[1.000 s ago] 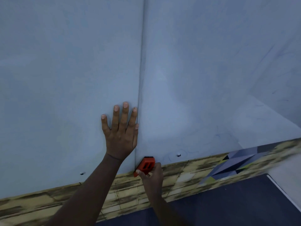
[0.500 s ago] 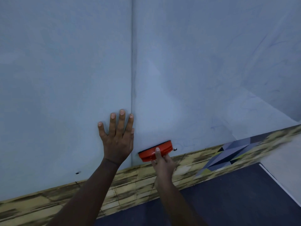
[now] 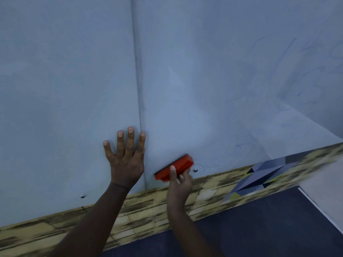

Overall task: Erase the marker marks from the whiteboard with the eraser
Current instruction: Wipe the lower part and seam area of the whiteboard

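Red rectangular plastic eraser (image 3: pixel 174 167) — pressed to the pale blue-white whiteboard panel (image 3: pixel 204 89) low down, tilted, just above the board's bottom edge. I log my right hand (image 3: pixel 180 180) gripping it, thumb over its near face. My left hand (image 3: pixel 126 156) — flat, fingers spread, on the panel left of the vertical seam (image 3: pixel 137 80). Faint blue marker marks (image 3: pixel 241 145) right of the eraser. Yellowed brick-pattern strip (image 3: pixel 148 210) below.

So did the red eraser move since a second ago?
Yes. The eraser slid right along the whiteboard, away from the seam toward the screw, and turned lengthwise.
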Demonstrator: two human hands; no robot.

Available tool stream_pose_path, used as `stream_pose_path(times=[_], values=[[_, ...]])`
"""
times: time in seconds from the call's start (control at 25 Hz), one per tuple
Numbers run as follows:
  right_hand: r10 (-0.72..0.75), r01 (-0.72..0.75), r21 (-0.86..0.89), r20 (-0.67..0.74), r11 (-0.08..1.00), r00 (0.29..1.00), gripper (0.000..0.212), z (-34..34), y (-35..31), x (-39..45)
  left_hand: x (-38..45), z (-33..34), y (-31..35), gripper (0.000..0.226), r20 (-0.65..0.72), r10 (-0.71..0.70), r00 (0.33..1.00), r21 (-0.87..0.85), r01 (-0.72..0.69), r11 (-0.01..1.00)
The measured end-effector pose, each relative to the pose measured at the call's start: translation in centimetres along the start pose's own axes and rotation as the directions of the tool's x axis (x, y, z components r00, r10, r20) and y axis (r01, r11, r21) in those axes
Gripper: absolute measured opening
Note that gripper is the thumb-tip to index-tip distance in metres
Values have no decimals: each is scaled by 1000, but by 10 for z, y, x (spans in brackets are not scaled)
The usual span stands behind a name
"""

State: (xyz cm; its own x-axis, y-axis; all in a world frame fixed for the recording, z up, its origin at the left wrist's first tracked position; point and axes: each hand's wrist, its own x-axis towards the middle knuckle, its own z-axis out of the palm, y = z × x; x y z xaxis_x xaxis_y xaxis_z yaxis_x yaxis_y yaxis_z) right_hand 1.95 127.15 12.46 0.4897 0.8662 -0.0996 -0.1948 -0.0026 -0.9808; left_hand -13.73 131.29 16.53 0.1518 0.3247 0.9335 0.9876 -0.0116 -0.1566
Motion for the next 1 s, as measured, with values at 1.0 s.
stream_pose_path(times=[1.0], values=[[298, -310, 156, 96, 938, 950, 27, -28, 9, 27, 62, -32, 48, 52, -1, 25, 1000, -115, -25, 993]])
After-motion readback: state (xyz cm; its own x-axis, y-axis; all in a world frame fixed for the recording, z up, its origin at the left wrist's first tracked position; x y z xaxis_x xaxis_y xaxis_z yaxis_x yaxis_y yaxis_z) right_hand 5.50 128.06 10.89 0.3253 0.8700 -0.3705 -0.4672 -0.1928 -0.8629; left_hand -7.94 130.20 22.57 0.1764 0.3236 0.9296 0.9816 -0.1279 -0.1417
